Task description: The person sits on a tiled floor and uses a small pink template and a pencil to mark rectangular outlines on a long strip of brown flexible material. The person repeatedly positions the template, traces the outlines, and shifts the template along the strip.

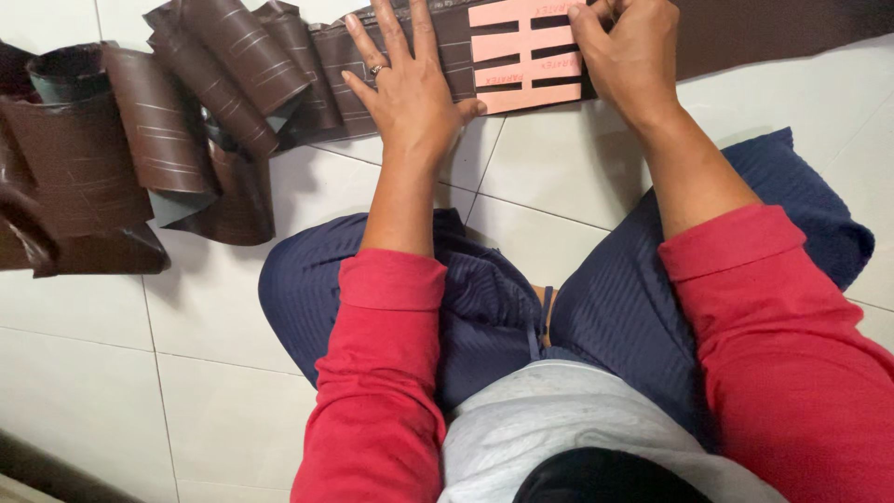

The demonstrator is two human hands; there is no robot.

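A person sits cross-legged on a white tiled floor [233, 373], in red sleeves and dark blue trousers, with both arms stretched forward over the knees. A long strip of dark brown sheet material [410, 56] runs across the top of the view, lying flat on the floor in front of them. On it rests a pink slotted template [526, 51], a flat card with several horizontal cut-out bars through which the brown shows.

The left hand [405, 88] lies palm down on the brown sheet, fingers spread and flat, with a ring on one finger; its thumb reaches to the lower left corner of the pink template, touching or just beside it. The right hand [629, 51] sits on the right edge of the template, fingers curled in and bunched at its upper right part; whether it pinches a tool there cannot be told, since the fingertips hide what lies under them. The template lies between the two hands.

To the left, the brown sheet gathers into loose curled folds [168, 121] marked with thin pale lines, heaped well apart from the right hand and near the left
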